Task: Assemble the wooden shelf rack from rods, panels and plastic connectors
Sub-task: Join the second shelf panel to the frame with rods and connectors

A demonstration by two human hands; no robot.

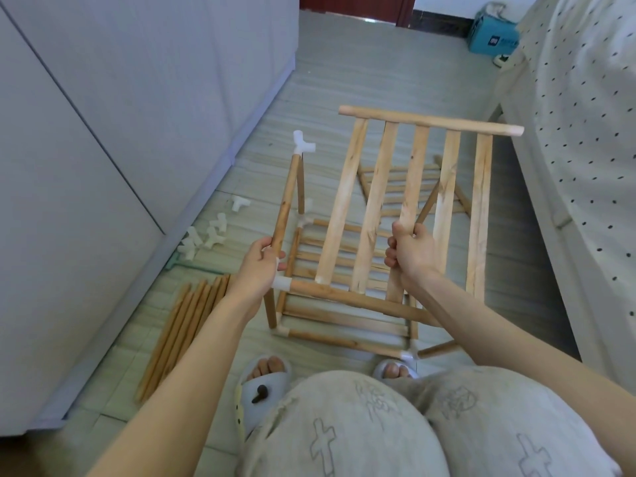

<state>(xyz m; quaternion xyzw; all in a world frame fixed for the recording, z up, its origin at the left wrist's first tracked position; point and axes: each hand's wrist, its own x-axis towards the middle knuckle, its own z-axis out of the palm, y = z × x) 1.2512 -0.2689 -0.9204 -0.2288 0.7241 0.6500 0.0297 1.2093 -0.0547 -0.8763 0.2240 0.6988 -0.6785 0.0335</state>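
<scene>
- The rack [344, 321], half built, stands on the floor [344, 80] just ahead of the person's slippered feet [265, 370].
- Left hand [258, 266] grasps an upright rod [287, 201] at the rack's near left corner, fingers curled round its lower end just above a white connector [283, 283].
- That rod tilts slightly and carries another connector [303, 143] on its top end.
- Right hand [411, 253] grips the middle slat of a slatted panel [413, 201], fingers wrapped round the slat near its lower part.
- The panel is tipped up over the rack: its near rail sits in the connector by the left hand, its far rail [430, 120] is raised and free at both ends.
- A lower panel [337, 256] lies flat inside the rack, under the raised one.
- A second flat panel [406, 187] lies on the floor beyond the rack, seen through the slats.
- Loose rods [179, 335] lie in a bundle left of the rack.
- Spare connectors [206, 235] are scattered left of the rack, beside a grey cabinet [103, 132].
- A dotted bedcover [585, 132] hangs right of the rack.
- A blue box [492, 34] sits far beyond the rack.
</scene>
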